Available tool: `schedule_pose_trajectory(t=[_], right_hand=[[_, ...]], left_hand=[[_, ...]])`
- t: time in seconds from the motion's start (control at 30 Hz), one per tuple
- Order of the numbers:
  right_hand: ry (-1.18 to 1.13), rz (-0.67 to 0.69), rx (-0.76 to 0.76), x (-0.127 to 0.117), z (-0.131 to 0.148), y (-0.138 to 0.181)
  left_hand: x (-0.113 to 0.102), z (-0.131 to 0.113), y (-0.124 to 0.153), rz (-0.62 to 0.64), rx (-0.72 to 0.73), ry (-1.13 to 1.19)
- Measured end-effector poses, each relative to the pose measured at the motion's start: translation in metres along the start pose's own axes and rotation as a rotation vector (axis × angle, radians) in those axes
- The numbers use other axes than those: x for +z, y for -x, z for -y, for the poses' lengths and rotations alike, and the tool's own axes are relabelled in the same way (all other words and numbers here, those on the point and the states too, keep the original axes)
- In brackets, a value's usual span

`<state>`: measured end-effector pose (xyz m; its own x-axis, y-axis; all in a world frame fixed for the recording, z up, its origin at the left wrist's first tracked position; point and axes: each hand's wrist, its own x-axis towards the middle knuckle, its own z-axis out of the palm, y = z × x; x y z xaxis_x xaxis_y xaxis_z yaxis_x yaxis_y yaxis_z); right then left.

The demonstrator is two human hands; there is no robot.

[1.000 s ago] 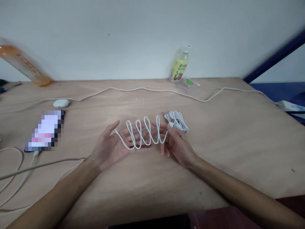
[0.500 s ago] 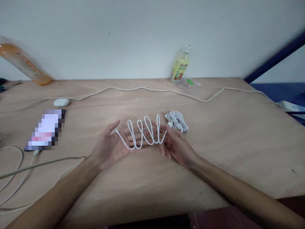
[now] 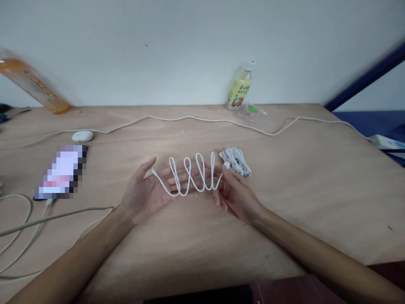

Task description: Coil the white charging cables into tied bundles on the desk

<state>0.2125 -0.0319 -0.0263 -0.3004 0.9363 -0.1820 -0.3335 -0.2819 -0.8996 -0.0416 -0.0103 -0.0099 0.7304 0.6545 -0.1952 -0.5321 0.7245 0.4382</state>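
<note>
A white USB cable (image 3: 186, 188) is spread in several loose loops between my two hands. My left hand (image 3: 145, 196) lies palm up beneath its left part, fingers stretched out and thumb raised; one slim plug (image 3: 154, 171) rests near the base of the thumb. At the cable's other end, my right hand (image 3: 236, 188) pinches it near the USB plug (image 3: 226, 165) between thumb and forefinger. Just behind the right hand, a coiled bundle of white cables (image 3: 242, 162) lies on the table, partly hidden by that hand's fingers.
On the wooden table (image 3: 300, 190) lie a phone (image 3: 61, 173) with a cable plugged in, a white earphone case (image 3: 82, 136) and a cut tie (image 3: 189, 133). A long white cord (image 3: 190, 118) crosses behind. An orange bottle (image 3: 38, 88) and a yellow bottle (image 3: 240, 89) stand by the wall.
My left thumb has lifted slightly off the cable end, leaving its plug more visible. The loops have spread a little to the right. My right hand keeps its pinch.
</note>
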Motion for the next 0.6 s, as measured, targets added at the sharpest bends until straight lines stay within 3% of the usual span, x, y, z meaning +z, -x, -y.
schedule_pose_trajectory(t=[0.37, 0.6], right_hand=[[0.001, 0.018, -0.005, -0.0003, -0.0001, 0.0014], [0.004, 0.001, -0.005, 0.0014, 0.0017, 0.0011]], left_hand=[[0.001, -0.0011, 0.0003, -0.008, 0.01, -0.027], [0.0014, 0.0029, -0.0028, -0.098, 0.038, -0.135]])
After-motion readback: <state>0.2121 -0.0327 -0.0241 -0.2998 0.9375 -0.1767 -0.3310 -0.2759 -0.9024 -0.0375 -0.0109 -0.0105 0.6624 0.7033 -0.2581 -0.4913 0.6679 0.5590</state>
